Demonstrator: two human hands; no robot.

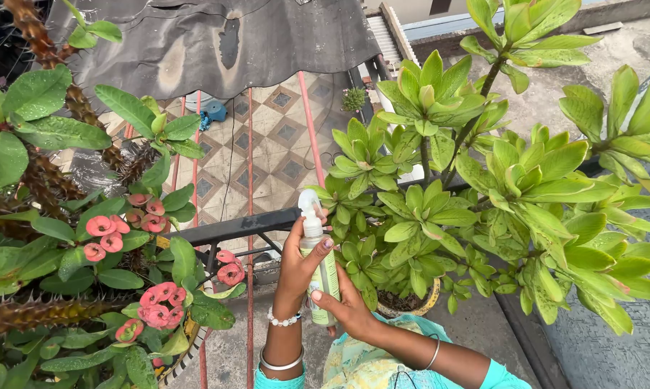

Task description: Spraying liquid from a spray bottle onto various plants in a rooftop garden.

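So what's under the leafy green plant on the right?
A round pot with a pale rim peeks out beneath the leafy green plant. Leaves cover most of it, so the soil barely shows. The right hand hides its near-left side.

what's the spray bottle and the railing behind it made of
Spray bottle: looks like plastic, a smooth pale green body with a white trigger head, held in both hands. Railing: probably painted metal, a straight dark bar with a dull sheen.

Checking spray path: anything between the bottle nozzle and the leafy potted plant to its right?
Nothing visible. The spray bottle is held by both hands, left hand and right hand, and its white nozzle sits right beside the green potted plant. Only open air lies between nozzle and nearest leaves.
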